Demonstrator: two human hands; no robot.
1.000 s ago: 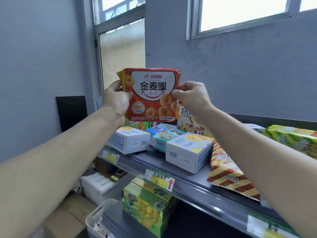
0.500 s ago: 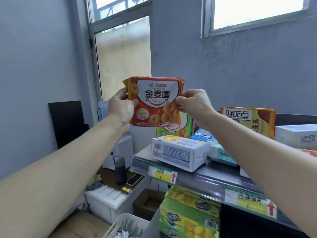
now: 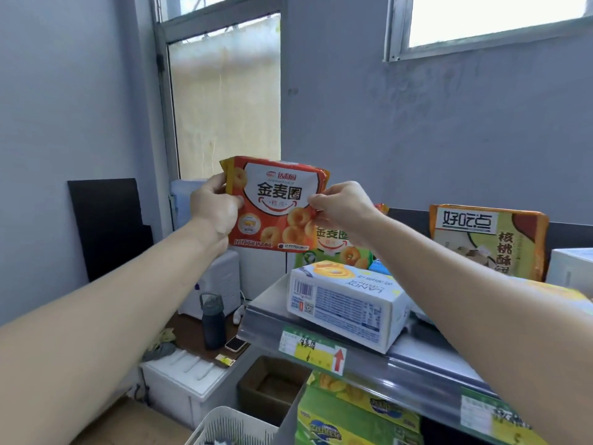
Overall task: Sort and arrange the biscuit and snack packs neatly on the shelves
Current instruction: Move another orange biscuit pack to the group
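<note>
An orange and white ring-biscuit pack [image 3: 272,207] is held upright in the air, left of the shelf's left end. My left hand [image 3: 213,211] grips its left edge and my right hand [image 3: 343,208] pinches its right edge. Behind it a green pack of the same kind [image 3: 340,252] stands on the grey top shelf [image 3: 417,358]. A white and blue Landy box [image 3: 346,303] lies at the shelf's left front corner. Further right stands an orange and green walnut-biscuit pack [image 3: 491,242].
Green and yellow packs [image 3: 353,412] fill the lower shelf. Below left are a white chest [image 3: 179,383] with a dark bottle [image 3: 212,321] and a phone [image 3: 236,343], a brown box [image 3: 269,383] and a white basket [image 3: 231,427]. A white box [image 3: 571,268] stands at far right.
My view has swung left along the shelf, so its left end and the floor items now show. Both hands have kept hold of the orange pack and lowered it slightly.
</note>
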